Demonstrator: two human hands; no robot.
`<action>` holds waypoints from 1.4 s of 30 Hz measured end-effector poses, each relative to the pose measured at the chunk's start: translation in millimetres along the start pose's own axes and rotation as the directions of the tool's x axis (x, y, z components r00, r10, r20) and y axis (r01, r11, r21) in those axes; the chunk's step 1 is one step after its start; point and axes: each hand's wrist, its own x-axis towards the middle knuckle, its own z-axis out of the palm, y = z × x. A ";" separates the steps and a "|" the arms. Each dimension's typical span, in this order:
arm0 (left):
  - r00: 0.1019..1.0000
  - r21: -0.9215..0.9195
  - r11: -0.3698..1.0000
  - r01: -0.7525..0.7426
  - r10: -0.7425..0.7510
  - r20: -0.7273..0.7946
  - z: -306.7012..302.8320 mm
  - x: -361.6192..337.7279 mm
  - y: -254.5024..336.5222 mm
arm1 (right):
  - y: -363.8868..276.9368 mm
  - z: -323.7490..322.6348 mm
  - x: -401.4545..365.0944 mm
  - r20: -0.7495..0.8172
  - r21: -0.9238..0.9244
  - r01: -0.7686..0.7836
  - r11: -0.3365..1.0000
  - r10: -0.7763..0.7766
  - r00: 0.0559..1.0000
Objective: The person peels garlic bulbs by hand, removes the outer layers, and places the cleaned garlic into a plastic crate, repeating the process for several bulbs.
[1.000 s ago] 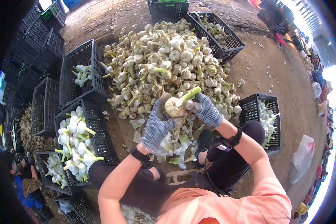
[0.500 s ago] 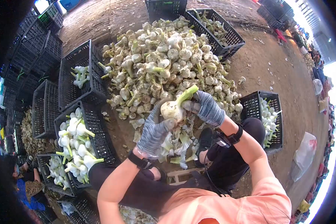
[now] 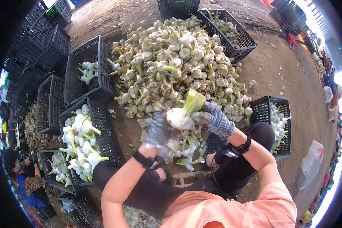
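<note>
As the right hand pinches a partly peeled garlic bulb above shed skins, the blurred left hand is open beside it. White bulbs crowd one crate, but much looks undone: a large soiled heap lies beyond, near a far crate of duller bulbs.

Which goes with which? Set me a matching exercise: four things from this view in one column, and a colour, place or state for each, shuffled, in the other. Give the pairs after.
Things
1. Right hand
2. Bag
3. Shirt
4. Pile

Colours, places, states
A. Peach
B. Heaped on the ground, with crates near it
C. Whitish, with a red mark
D. Holding a bulb that has a thick green stem

Right pairs: 1-D, 2-C, 3-A, 4-B
</note>
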 end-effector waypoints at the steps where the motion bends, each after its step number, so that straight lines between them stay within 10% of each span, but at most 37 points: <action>1: 0.993 0.021 0.993 -0.117 0.117 -0.018 5.7 -11.6 3.5 | 2.9 0.7 2.0 -0.075 0.130 0.005 0.991 0.004 0.997; 3: 0.963 0.036 0.962 -0.269 0.270 -0.017 19.4 -22.4 -6.6 | 5.2 4.2 2.2 -0.123 0.039 0.060 0.997 -0.055 0.991; 5: 0.738 0.506 0.630 -0.590 0.674 0.022 23.3 -10.0 -23.8 | 8.8 5.2 0.9 -0.103 -0.436 0.217 0.873 -0.288 0.952; 6: 0.796 0.547 0.657 -0.519 0.604 0.029 29.3 -18.4 -14.4 | 12.7 6.3 0.8 -0.140 -0.221 0.078 0.972 -0.111 0.984; 9: 0.870 0.468 0.755 -0.459 0.490 0.062 23.8 -13.8 -6.7 | 6.5 5.0 0.0 -0.099 -0.318 0.126 0.940 -0.165 0.981; 10: 0.867 0.389 0.792 -0.471 0.498 0.034 24.7 -10.7 -7.2 | 11.5 6.9 0.8 -0.174 0.098 0.051 0.994 -0.034 0.984; 13: 0.953 0.127 0.948 -0.293 0.278 0.120 19.5 -13.2 1.7 | 5.1 -5.0 0.5 -0.165 -0.104 0.052 0.993 -0.069 0.984; 14: 0.956 0.106 0.968 -0.226 0.199 0.215 18.0 -17.3 7.4 | 16.0 -13.0 2.3 0.013 -0.434 0.398 0.808 -0.436 0.900; 15: 0.957 0.109 0.969 -0.224 0.197 0.215 20.3 -17.7 8.1 | 12.0 -10.0 2.3 0.010 -0.432 0.398 0.809 -0.437 0.900; 16: 0.961 0.024 0.980 -0.196 0.187 0.206 23.0 -17.3 8.2 | 4.0 -4.4 2.2 -0.124 0.125 0.182 0.975 -0.166 0.978; 17: 0.964 -0.061 0.984 -0.168 0.177 0.199 24.9 -16.4 8.6 | -0.4 -1.9 2.1 -0.080 0.654 -0.054 0.755 0.140 0.987; 19: 0.933 -0.048 0.965 -0.257 0.261 0.250 21.4 -7.8 7.5 | 7.4 -3.6 5.8 -0.111 0.697 -0.062 0.715 0.192 0.975; 22: 0.732 0.364 0.646 -0.671 0.656 0.187 20.8 -7.4 8.8 | 8.7 -6.4 1.8 -0.215 0.282 0.079 0.956 -0.018 0.977; 23: 0.648 0.559 0.443 -0.701 0.723 0.240 19.0 -10.7 14.0 | 14.8 -14.4 3.2 -0.139 -0.359 0.363 0.860 -0.434 0.890; 24: 0.564 0.711 0.204 -0.673 0.763 0.315 18.3 -15.4 20.1 | 20.1 -19.2 4.8 0.173 -0.802 0.500 0.325 -0.676 0.716; 26: 0.575 0.883 -0.095 -0.459 0.726 0.377 31.0 -29.2 29.4 | 31.2 -16.7 4.6 0.003 -0.691 0.443 0.571 -0.611 0.792; 27: 0.580 0.884 -0.096 -0.458 0.721 0.379 29.2 -27.4 28.9 | 35.8 -13.4 1.6 -0.141 -0.524 0.358 0.773 -0.494 0.858; 28: 0.653 0.842 0.121 -0.526 0.692 0.309 25.8 -24.1 28.3 | 8.2 4.2 -8.3 -0.243 0.013 0.210 0.978 -0.201 0.949; 31: 0.767 0.700 0.439 -0.563 0.594 0.244 25.7 -27.9 30.0 | -0.4 -8.1 -4.9 -0.289 0.120 -0.033 0.992 0.066 0.955; 32: 0.780 0.658 0.477 -0.583 0.554 0.290 26.0 -30.0 31.7 | 9.5 -14.5 -0.1 -0.299 -0.299 0.212 0.930 -0.302 0.905; 35: 0.775 0.706 0.370 -0.604 0.480 0.412 16.4 -29.0 38.7 | 19.8 -18.2 10.8 -0.389 -0.059 0.189 0.980 -0.197 0.900; 41: 0.790 0.151 0.862 -0.484 0.356 0.500 17.1 -33.9 37.1 | 61.7 -32.6 39.3 -0.405 -0.481 -0.088 0.872 -0.132 0.905; 42: 0.834 0.043 0.906 -0.421 0.367 0.411 14.2 -32.9 35.8 | 71.5 -30.0 34.5 -0.141 -0.628 0.060 0.776 -0.189 0.972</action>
